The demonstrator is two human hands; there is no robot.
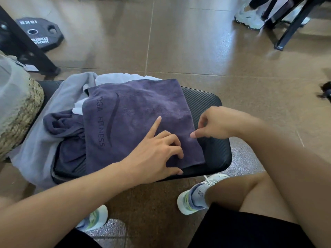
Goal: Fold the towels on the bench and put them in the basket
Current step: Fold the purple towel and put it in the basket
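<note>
A purple towel (139,111) with dark lettering lies folded flat on the black padded bench (211,104). My left hand (155,154) rests on its near part, index finger straight, the other fingertips pressing the cloth and the thumb at the front edge. My right hand (213,124) hovers at the towel's right edge, fingers loosely curled, one fingertip touching the cloth. To the left lie a crumpled navy towel (64,126), a light grey towel (34,140) and a white towel (125,77). The woven basket (19,120) stands at the left edge with grey cloth in it.
A black weight plate (39,34) and a rack leg (28,49) are on the brown tiled floor at the far left. Another person's shoes (250,18) and black stand legs (290,31) are at the far right. My own shoes (195,196) are in front of the bench.
</note>
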